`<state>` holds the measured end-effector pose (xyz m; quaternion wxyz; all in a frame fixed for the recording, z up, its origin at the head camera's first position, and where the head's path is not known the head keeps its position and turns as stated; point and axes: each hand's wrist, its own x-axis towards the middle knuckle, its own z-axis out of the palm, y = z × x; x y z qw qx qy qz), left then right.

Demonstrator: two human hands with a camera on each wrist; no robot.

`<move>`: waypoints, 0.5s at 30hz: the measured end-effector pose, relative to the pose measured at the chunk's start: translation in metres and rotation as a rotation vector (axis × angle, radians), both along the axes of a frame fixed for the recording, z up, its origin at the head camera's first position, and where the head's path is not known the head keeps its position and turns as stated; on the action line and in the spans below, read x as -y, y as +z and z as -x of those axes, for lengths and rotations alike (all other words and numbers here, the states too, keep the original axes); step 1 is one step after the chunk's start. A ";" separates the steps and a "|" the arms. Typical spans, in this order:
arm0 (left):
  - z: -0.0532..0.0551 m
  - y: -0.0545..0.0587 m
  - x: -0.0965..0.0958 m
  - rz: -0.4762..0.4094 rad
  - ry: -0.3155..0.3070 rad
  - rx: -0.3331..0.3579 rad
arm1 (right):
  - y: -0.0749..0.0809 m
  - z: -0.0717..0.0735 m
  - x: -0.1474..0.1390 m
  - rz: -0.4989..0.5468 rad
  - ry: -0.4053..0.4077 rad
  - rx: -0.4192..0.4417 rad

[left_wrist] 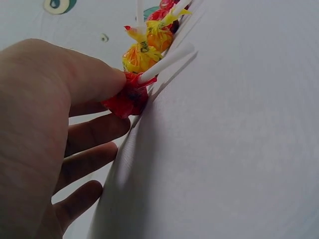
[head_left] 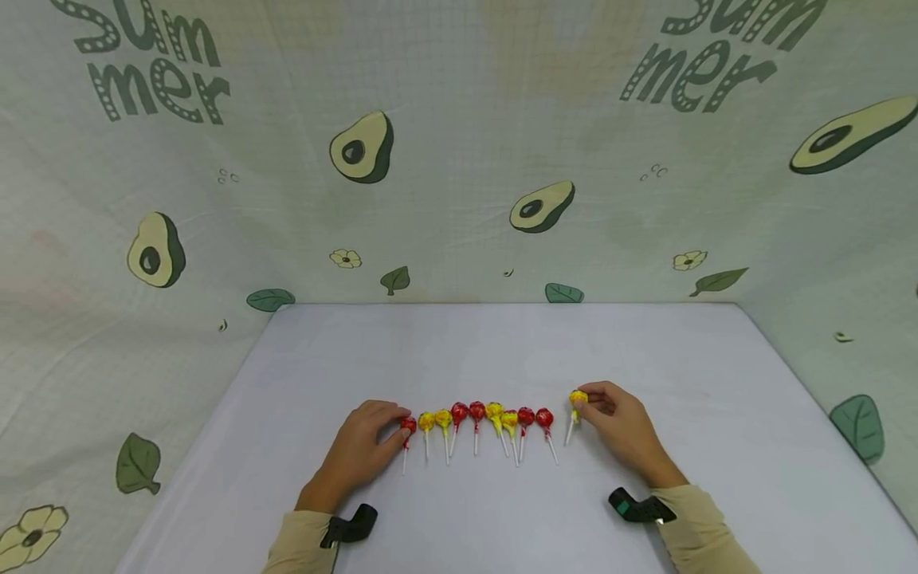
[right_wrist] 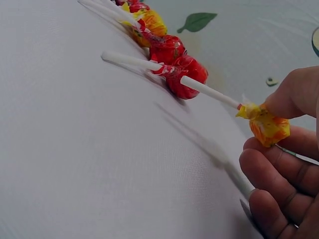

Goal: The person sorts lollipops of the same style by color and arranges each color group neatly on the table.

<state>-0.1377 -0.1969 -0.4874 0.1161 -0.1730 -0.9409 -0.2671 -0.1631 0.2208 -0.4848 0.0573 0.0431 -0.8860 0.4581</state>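
Observation:
A row of red and yellow wrapped lollipops lies across the white table, sticks toward the person. At its left end my left hand pinches a red lollipop by its head, between thumb and forefinger. My right hand pinches a yellow lollipop by its head at the right end. In the right wrist view its stick is lifted off the surface, casting a shadow below. Nearest to it in the row is a red lollipop; beside the left hand's one lies a yellow lollipop.
The white table meets a cloth backdrop printed with avocados, leaves and lettering, which rises behind and at both sides. A dark wrist camera is strapped to the left wrist, another wrist camera to the right.

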 end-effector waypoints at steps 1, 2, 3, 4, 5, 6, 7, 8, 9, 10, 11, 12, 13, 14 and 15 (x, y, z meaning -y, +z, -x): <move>0.000 0.000 0.000 -0.001 -0.001 0.000 | 0.000 0.000 0.000 0.003 -0.001 0.003; 0.000 0.000 0.000 -0.002 -0.001 0.001 | 0.001 0.000 0.000 0.006 -0.001 0.005; 0.001 0.000 0.000 -0.004 -0.002 0.000 | 0.001 0.000 0.000 0.008 0.000 0.008; 0.001 0.000 0.000 -0.007 -0.002 0.001 | 0.001 0.000 0.000 0.013 -0.002 0.010; 0.001 0.000 0.000 -0.007 -0.003 0.001 | 0.002 -0.001 0.001 0.017 -0.001 0.012; 0.001 0.000 0.000 -0.010 -0.004 -0.001 | 0.002 -0.001 0.001 0.021 -0.001 0.015; 0.001 0.000 0.000 -0.010 -0.004 -0.005 | 0.003 -0.001 0.001 0.023 0.001 0.018; 0.002 -0.001 0.000 -0.011 -0.005 -0.006 | 0.003 -0.001 0.001 0.024 0.000 0.020; 0.002 -0.001 0.000 -0.013 -0.005 -0.009 | 0.003 -0.001 0.001 0.025 -0.001 0.024; 0.002 -0.001 0.000 -0.014 -0.004 -0.008 | 0.004 -0.001 0.001 0.029 -0.002 0.027; 0.001 -0.001 -0.001 -0.013 -0.002 -0.006 | 0.004 -0.002 0.002 0.030 -0.001 0.030; 0.001 -0.001 -0.001 -0.012 0.000 -0.005 | 0.005 -0.002 0.002 0.029 -0.002 0.034; 0.001 0.000 -0.001 -0.012 0.001 0.000 | 0.005 -0.002 0.002 0.029 -0.001 0.036; 0.001 0.000 -0.001 -0.014 0.003 0.008 | 0.006 -0.002 0.003 0.029 0.000 0.036; 0.001 0.000 -0.001 -0.015 0.004 0.012 | 0.006 -0.002 0.003 0.028 0.002 0.036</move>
